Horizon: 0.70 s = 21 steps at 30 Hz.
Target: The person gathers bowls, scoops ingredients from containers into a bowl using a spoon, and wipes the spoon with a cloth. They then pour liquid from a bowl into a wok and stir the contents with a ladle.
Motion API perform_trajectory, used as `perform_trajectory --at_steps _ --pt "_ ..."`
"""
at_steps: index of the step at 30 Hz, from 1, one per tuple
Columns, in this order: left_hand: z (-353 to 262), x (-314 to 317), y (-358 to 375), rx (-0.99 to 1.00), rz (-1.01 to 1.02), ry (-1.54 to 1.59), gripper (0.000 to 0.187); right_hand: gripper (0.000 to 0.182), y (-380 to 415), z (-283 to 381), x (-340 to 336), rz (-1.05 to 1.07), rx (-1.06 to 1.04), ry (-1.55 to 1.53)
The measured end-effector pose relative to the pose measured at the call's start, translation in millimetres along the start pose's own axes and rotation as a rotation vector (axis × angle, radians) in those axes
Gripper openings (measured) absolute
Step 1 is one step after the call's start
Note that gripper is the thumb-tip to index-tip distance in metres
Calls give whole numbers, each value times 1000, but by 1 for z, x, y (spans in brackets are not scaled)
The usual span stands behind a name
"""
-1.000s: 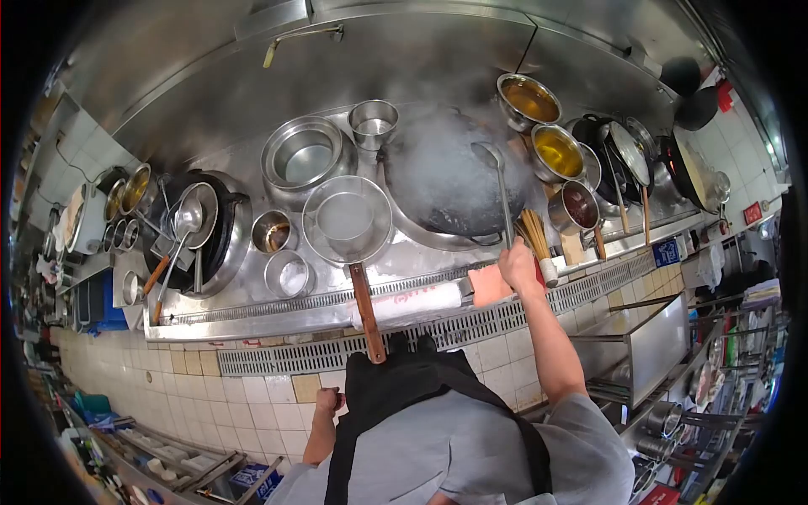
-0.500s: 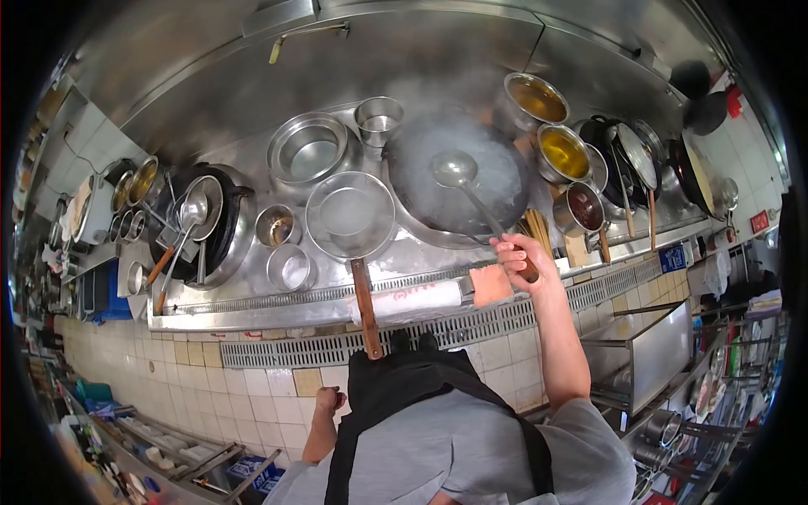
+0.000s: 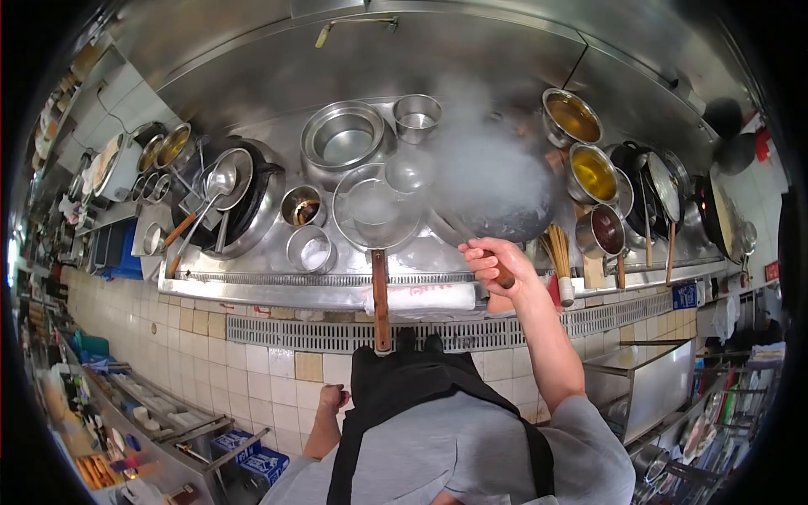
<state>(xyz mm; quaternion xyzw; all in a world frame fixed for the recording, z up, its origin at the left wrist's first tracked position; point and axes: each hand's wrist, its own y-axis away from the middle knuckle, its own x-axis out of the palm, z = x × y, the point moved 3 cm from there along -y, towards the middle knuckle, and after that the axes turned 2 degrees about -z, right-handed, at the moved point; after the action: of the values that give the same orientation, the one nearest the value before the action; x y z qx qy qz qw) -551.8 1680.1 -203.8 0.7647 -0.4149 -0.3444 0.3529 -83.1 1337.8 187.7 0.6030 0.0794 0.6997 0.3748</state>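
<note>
My right hand (image 3: pixel 501 268) is closed around the wooden handle of a large ladle (image 3: pixel 410 171). Its metal bowl hangs above the far right edge of a round strainer (image 3: pixel 380 295), whose long wooden handle juts over the counter's front. Thick steam covers much of the dark wok (image 3: pixel 528 227) beyond my right hand, hiding most of what is in it. My left hand (image 3: pixel 335 396) hangs low beside the black apron (image 3: pixel 412 377), fingers curled, touching no cookware. Nothing shows in its grip.
Left of the strainer stand two small metal containers (image 3: pixel 310 250). Behind it are nested pots (image 3: pixel 342 139) and a metal cup (image 3: pixel 417 118). On the right sit bowls of yellow liquid (image 3: pixel 593 172), a dark-red sauce pot (image 3: pixel 603 231) and a bamboo brush (image 3: pixel 557 244). A rolled white cloth (image 3: pixel 429 298) lies along the front edge.
My right hand has swung the ladle left, from over the wok to above the strainer's edge. Steam over the wok is thicker. The view has shifted slightly; my left hand stays low.
</note>
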Motion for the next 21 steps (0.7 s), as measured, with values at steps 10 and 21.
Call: perform_trajectory --at_steps 10,21 --pt "56 0 31 473 114 -419 15 18 13 -12 25 -293 -338 914" --pt "21 10 48 -190 -75 134 18 41 63 22 -7 -539 -1143 1451"
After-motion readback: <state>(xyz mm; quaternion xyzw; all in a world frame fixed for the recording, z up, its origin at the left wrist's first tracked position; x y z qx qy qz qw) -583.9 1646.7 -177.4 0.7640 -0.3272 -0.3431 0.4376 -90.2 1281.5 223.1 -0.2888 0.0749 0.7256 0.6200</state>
